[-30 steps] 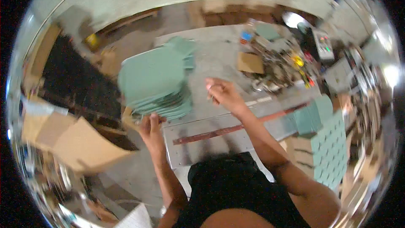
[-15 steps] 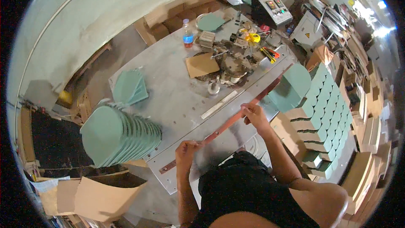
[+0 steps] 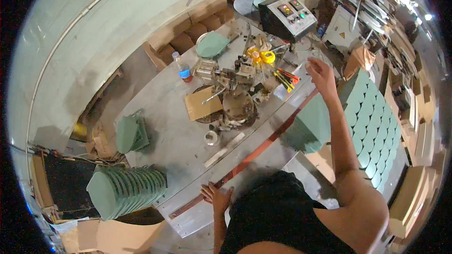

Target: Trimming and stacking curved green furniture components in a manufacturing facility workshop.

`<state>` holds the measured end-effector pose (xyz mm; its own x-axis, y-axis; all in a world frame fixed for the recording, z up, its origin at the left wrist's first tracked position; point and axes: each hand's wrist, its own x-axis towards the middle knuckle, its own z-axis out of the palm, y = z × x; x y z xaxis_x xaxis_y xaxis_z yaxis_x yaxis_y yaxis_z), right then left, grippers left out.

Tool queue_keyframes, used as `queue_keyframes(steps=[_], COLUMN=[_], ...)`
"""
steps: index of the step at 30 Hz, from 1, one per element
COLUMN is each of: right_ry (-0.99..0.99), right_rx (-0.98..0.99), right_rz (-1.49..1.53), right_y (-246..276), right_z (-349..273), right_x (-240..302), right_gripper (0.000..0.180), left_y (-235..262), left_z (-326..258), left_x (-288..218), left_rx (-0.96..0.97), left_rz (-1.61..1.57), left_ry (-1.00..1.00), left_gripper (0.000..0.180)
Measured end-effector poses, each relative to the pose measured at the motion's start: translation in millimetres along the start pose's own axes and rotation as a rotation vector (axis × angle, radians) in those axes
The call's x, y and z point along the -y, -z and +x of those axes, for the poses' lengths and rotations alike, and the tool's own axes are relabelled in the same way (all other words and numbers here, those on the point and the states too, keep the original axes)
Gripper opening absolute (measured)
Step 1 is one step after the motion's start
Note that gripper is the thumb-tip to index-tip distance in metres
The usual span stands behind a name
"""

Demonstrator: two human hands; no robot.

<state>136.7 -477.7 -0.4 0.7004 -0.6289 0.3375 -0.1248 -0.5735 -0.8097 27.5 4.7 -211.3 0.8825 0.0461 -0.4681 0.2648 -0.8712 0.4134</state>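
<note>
The left hand [image 3: 215, 196] is laid flat and released on the near edge of the worktop [image 3: 160, 113], fingers spread, touching the reddish strip [image 3: 263, 143] that runs along that edge; nothing is grasped by it. The right hand [image 3: 321, 72] is stretched out far over the right end of the worktop, fingers loosely extended and empty, hovering just beside the red and yellow hand tools [image 3: 285, 76] and near the small white tray [image 3: 282, 91]. It cannot be told which of these is being reached for. If one of the tools is meant to be picked up, the reach would best be kept low and steady, with the body braced by the left hand as it is now, and a single handle should be singled out before the fingers are closed, since the tools lie crowded against one another and against the round metal parts [image 3: 235, 106]. Beyond these, rolls of yellow tape [image 3: 263, 56], a control box [image 3: 287, 16] and a plastic bottle [image 3: 182, 69] are seen. A piece of cardboard [image 3: 202, 104] lies mid-worktop. Stacks of green moulded trays [image 3: 127, 190] stand at the left end, and more green trays [image 3: 372, 127] are stacked to the right of the outstretched arm.
</note>
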Motion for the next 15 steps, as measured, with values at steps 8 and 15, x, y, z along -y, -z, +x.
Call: queue_keyframes(steps=[8, 15], right_ry=[0.16, 0.025], right_rx=[0.065, 0.209], right_rz=[-0.535, -0.724], right_y=[-93.0, -131.7], right_z=[188.2, 266.8], right_x=[-106.6, -125.1], right_gripper=[0.067, 0.083], left_y=[-18.1, -26.6], left_z=[3.9, 15.3], left_x=[-1.4, 2.2], left_rx=[-0.033, 0.075], left_rz=[0.069, 0.12], left_ry=[0.071, 0.202], left_gripper=[0.124, 0.135])
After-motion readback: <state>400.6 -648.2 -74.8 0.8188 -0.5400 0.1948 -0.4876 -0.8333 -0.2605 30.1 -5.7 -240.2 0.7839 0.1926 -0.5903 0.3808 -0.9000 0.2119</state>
